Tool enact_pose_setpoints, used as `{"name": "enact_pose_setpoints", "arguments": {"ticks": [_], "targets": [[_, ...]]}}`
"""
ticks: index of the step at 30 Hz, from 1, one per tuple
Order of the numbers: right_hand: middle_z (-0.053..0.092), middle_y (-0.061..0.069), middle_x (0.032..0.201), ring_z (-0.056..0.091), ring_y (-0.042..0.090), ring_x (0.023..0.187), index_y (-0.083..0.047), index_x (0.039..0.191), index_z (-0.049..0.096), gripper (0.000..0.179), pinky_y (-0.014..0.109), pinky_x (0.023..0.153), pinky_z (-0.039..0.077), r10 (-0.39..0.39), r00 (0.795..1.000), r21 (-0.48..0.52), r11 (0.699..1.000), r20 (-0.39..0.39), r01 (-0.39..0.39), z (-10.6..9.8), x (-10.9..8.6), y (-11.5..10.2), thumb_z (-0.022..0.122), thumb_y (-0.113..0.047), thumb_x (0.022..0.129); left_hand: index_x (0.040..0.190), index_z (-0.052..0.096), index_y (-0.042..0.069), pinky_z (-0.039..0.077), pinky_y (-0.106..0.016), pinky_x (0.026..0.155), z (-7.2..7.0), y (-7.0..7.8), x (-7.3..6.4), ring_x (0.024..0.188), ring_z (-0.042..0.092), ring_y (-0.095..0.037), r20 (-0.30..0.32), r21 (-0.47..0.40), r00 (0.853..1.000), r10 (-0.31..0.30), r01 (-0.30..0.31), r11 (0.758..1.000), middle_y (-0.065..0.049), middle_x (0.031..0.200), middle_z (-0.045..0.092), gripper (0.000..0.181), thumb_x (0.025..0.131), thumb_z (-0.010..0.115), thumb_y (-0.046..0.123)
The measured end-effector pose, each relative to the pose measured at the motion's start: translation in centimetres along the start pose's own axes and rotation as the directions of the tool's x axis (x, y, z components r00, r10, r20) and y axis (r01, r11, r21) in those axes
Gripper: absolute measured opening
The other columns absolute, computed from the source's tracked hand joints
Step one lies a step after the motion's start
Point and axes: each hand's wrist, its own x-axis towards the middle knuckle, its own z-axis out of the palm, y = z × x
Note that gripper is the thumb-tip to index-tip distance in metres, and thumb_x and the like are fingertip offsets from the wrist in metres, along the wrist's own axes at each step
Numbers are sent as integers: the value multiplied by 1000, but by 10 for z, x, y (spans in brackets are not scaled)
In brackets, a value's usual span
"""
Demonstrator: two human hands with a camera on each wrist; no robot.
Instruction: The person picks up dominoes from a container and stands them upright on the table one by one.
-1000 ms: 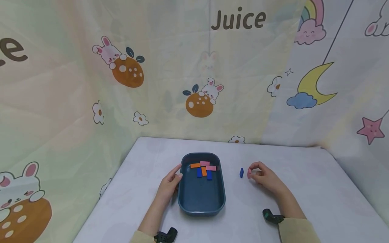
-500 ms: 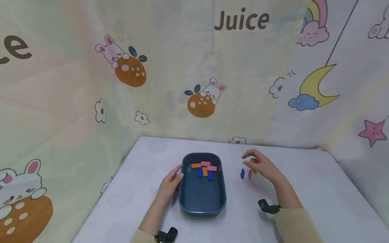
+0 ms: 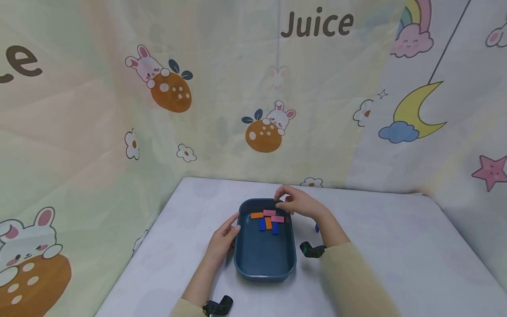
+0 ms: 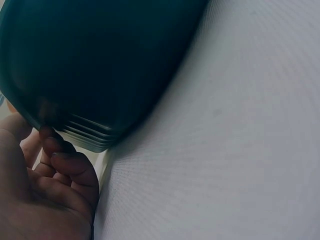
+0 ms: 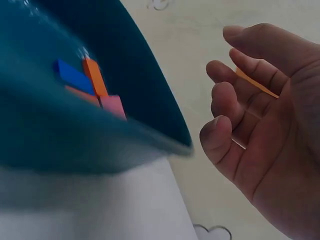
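A dark blue-green tray sits on the table. Toward its far end lie small flat blocks: orange blocks, pink blocks and blue blocks, some touching. My left hand holds the tray's left rim; in the left wrist view its fingers are curled against the outer wall. Over the tray's far right corner hovers my right hand, its fingers loosely bent. The right wrist view shows nothing between those fingers. A blue block stands on the table, partly hidden behind the right forearm.
A white-covered table extends to both sides of the tray. Behind it hangs a printed cloth backdrop with rabbits, flowers and a moon. Each wrist wears a black camera, the right camera close to the tray's right side.
My right hand has let go of a pink block beside the blue one, risen and moved left over the tray's corner. That pink block is now hidden. The left hand keeps its place.
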Motion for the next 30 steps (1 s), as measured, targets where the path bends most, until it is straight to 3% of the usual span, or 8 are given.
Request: {"name": "enact_pose_setpoints", "arguments": {"ticks": [4, 9, 11, 21, 25, 30], "targets": [[61, 7, 114, 60, 29, 78, -20, 112, 57, 19, 38, 70, 54, -5, 998, 5, 1000, 57, 5, 17, 16, -7, 65, -21, 94, 137, 56, 39, 47, -30, 65, 0, -1, 0, 75, 54, -22, -1, 1, 1000, -1, 1, 1000, -6, 94, 58, 43, 95, 64, 40], [63, 0, 115, 61, 21, 96, -23, 112, 60, 21, 40, 88, 54, 0, 996, -63, 998, 87, 5, 36, 34, -11, 67, -24, 93, 139, 55, 38, 47, -30, 65, -2, 0, -1, 74, 54, -21, 10, -6, 1000, -5, 5, 1000, -4, 92, 57, 43, 96, 62, 40], [63, -1, 116, 61, 18, 102, -23, 115, 60, 23, 39, 90, 54, 18, 994, -95, 995, 109, -8, 43, 40, -11, 67, -25, 93, 141, 53, 35, 48, -30, 67, -2, 8, -5, 75, 55, -21, 26, 1, 1000, -14, 14, 1000, -5, 92, 57, 44, 98, 60, 38], [64, 0, 119, 66, 18, 81, -20, 128, 60, 32, 37, 79, 53, 144, 970, -256, 962, 194, -92, 64, 52, -9, 63, -25, 96, 139, 54, 38, 48, -30, 67, 2, 3, -2, 74, 55, -20, 23, -8, 1000, 6, -5, 1000, -6, 93, 57, 47, 94, 63, 45], [64, 1, 115, 66, 18, 75, -20, 127, 62, 30, 34, 70, 53, 156, 968, -274, 957, 195, -100, 67, 52, -7, 61, -22, 97, 139, 54, 40, 48, -30, 67, 1, 3, -1, 75, 55, -21, 19, -2, 1000, -11, 11, 1000, -6, 94, 57, 47, 93, 64, 47], [65, 0, 108, 66, 18, 75, -19, 124, 64, 27, 33, 69, 53, 150, 963, -256, 962, 224, -91, 69, 54, -3, 61, -22, 98, 141, 52, 37, 47, -30, 65, 0, 4, 0, 73, 54, -20, 16, -9, 1000, -13, 13, 1000, -8, 95, 57, 46, 96, 62, 42]]}}
